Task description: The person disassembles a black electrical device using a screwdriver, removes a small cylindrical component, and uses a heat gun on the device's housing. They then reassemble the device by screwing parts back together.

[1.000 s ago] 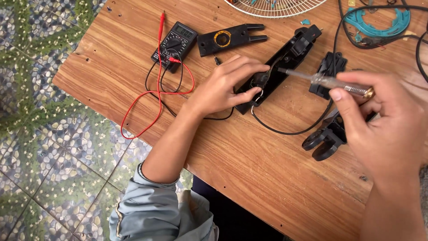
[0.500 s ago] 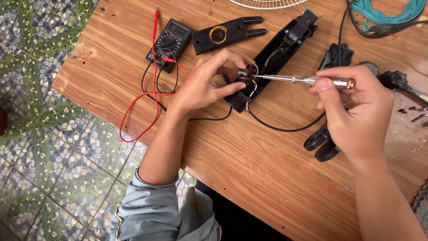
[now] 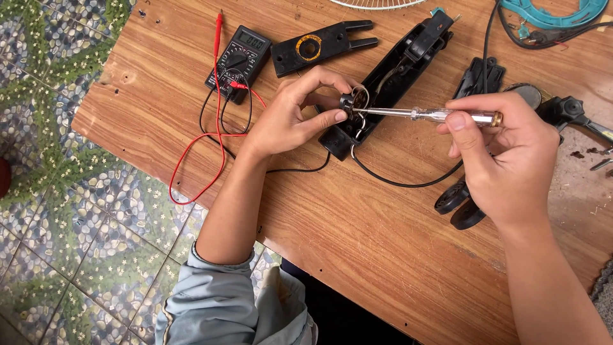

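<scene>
Since half a second earlier, we had drawn our left hand (image 3: 290, 121) tighter onto the small black part (image 3: 348, 102) at the near end of the long black housing (image 3: 389, 76), and the screwdriver (image 3: 421, 115) had levelled out so its tip met that part. We judged the tool was now seated and ready to turn.

From the head view, our left fingers (image 3: 325, 118) were clamped on the black part, thumb under and forefinger over. Our right hand (image 3: 504, 153) was closed around the screwdriver's clear handle, held above the wooden surface (image 3: 357, 243).

Around them, a multimeter (image 3: 237, 61) lay to the left with its red lead (image 3: 204, 147) looping toward the edge. A black forked cover (image 3: 319, 46) lay just beyond the left hand. A black cable (image 3: 396, 182) ran from the housing under the screwdriver toward two black knobs (image 3: 460, 204) by the right wrist, close enough to snag.
</scene>
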